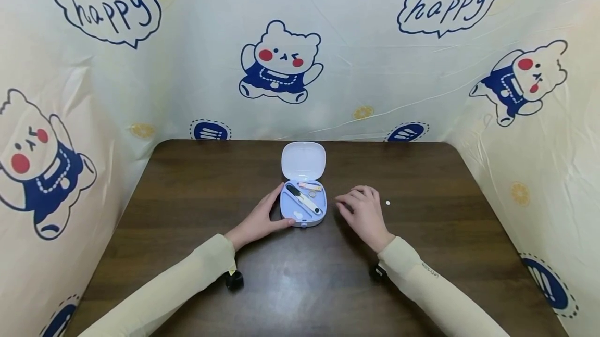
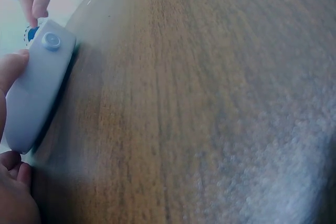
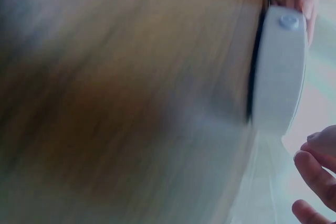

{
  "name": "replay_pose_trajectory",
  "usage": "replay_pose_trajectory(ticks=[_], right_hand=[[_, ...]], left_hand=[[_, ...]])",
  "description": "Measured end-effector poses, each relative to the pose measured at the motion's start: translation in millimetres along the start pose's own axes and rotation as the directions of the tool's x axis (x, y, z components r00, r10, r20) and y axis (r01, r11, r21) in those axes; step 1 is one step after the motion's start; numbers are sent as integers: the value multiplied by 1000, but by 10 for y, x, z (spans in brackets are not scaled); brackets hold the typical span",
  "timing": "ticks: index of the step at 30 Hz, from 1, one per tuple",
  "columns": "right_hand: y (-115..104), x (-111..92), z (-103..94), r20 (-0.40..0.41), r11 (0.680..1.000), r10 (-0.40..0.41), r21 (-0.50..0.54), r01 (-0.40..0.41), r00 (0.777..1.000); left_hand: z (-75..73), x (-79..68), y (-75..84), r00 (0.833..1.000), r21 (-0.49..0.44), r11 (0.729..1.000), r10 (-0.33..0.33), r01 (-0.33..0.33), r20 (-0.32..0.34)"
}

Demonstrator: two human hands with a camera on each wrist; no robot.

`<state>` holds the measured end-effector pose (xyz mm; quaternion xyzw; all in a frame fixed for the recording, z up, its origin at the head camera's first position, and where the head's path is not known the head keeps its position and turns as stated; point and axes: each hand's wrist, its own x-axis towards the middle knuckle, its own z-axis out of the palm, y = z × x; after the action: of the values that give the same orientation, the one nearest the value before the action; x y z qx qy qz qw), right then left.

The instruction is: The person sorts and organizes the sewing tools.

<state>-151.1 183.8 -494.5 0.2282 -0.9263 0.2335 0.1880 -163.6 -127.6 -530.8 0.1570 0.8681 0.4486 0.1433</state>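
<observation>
A light-blue case (image 1: pixel 283 218) sits on the table with its lid (image 1: pixel 303 160) raised behind it. Inside, a white stick with a dark end (image 1: pixel 303 199) lies slantwise across the divided tray. A small pale and pink piece (image 1: pixel 309 186) is near the back, and small white bits (image 1: pixel 297 215) are in the front left section. My left hand (image 1: pixel 259 222) grips the case's left side, thumb at the front corner, fingers behind. To the right of the case my right hand (image 1: pixel 362 216) hovers with loosely bent fingers; no object shows between its fingertips (image 3: pixel 310 167).
One small white round piece (image 1: pixel 388 202) lies on the brown wooden table (image 1: pixel 197 181), right of the right hand. A printed cloth (image 1: pixel 356 76) hangs around the table's back and sides. The case's front button (image 2: pixel 51 41) faces me.
</observation>
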Motion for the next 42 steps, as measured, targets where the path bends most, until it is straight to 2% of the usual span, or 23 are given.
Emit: replay_pose_trajectory(ticks=[4, 14, 31, 36, 42], right_hand=[[121, -30, -70, -2, 999, 48, 4, -48, 999], [413, -148, -251, -44, 995, 97, 2, -97, 994], [684, -252, -422, -26, 979, 196, -59, -197, 980], [791, -270, -479, 27, 962, 269, -60, -267, 963], [954, -301, -553, 139, 925, 380, -31, -379, 915]], left_hand=[[-8, -3, 7, 1000, -6, 1000, -6, 6, 0], [-21, -3, 36, 1000, -3, 1000, -2, 2, 2], [-9, -4, 13, 1000, 0, 1000, -7, 7, 6], [-15, -3, 20, 1000, -5, 1000, 1, -1, 2], [-6, -3, 7, 1000, 3, 1000, -9, 9, 7]])
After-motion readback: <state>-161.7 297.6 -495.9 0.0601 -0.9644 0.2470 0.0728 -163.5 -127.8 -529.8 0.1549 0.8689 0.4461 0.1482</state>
